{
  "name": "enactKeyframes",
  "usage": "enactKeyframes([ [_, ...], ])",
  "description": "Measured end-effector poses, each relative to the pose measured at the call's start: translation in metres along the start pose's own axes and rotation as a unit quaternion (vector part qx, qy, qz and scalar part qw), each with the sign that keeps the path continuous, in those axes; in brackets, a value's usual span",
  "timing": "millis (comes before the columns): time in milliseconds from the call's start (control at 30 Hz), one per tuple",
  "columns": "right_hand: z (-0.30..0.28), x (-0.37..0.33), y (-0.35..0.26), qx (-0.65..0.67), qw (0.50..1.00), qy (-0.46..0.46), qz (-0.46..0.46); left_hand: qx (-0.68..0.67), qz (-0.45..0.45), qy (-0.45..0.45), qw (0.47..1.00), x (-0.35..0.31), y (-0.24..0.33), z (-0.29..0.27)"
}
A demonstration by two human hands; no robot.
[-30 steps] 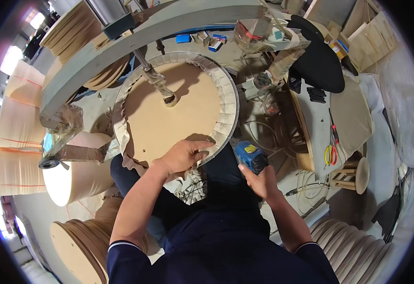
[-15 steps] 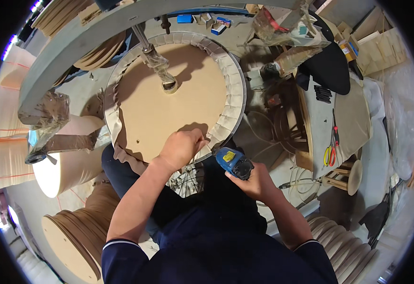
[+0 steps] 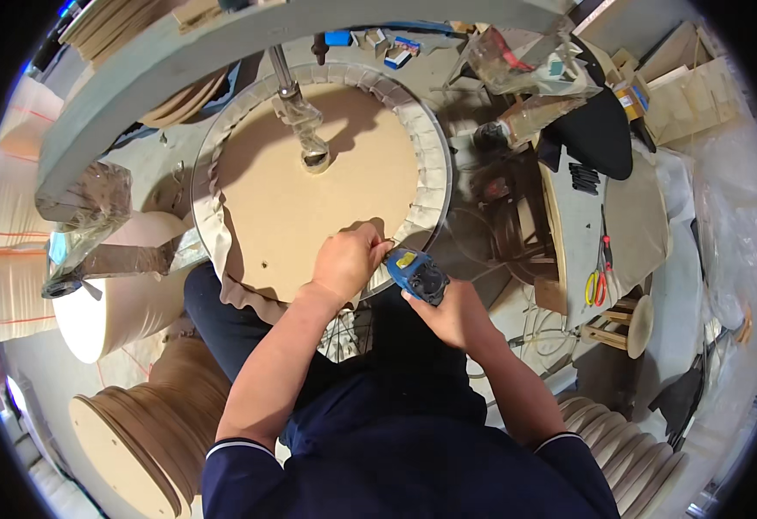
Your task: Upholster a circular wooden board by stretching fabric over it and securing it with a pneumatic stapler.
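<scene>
Fingers point(image 3: 376, 251) of the left hand point(image 3: 341, 266) are pinching the edge of a pleated cream cloth point(image 3: 426, 160) at the lower right of a round tan board point(image 3: 344, 195). From the head, the only view, the right hand point(image 3: 456, 317) is gripping a blue handheld tool point(image 3: 417, 275), its nose pointing toward the left fingers, just beside the board's lower right edge. The board is lying flat ahead, partly over the dark-clothed legs point(image 3: 210, 303), with the cloth folding inward around its rim; along the lower left edge, the cloth is sitting loose and wavy. A plastic-wrapped metal shaft point(image 3: 299, 112) is standing on the board near its middle. To the right, a counter point(image 3: 575, 246) is carrying yellow-handled scissors point(image 3: 596, 287) and a red-handled tool point(image 3: 606, 253) toward its near end, with black strips point(image 3: 584, 178) lying toward its far end.
</scene>
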State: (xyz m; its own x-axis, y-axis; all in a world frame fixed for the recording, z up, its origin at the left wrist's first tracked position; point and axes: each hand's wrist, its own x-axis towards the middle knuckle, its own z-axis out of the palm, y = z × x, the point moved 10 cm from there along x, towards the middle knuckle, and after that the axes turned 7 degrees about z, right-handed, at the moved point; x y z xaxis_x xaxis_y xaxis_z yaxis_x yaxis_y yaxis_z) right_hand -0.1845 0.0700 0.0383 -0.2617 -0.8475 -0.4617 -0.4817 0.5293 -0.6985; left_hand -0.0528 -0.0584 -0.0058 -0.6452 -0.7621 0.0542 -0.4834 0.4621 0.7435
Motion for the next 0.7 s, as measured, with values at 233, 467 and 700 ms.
enactKeyframes([
  [233, -0.024, -0.026, 0.059, 0.155, 0.981, 0.035, 0.110, 0.008, 0.071, -0.143, 0.987, -0.024, 0.046, -0.002],
  [467, -0.016, -0.032, 0.055, 0.059, 0.995, -0.004, 0.084, 0.000, 0.131, -0.200, 0.971, -0.022, 0.033, -0.001],
  [700, -0.004, -0.026, 0.028, 0.011, 0.999, -0.031, 0.012, -0.011, 0.015, -0.114, 0.993, -0.013, 0.005, -0.007],
])
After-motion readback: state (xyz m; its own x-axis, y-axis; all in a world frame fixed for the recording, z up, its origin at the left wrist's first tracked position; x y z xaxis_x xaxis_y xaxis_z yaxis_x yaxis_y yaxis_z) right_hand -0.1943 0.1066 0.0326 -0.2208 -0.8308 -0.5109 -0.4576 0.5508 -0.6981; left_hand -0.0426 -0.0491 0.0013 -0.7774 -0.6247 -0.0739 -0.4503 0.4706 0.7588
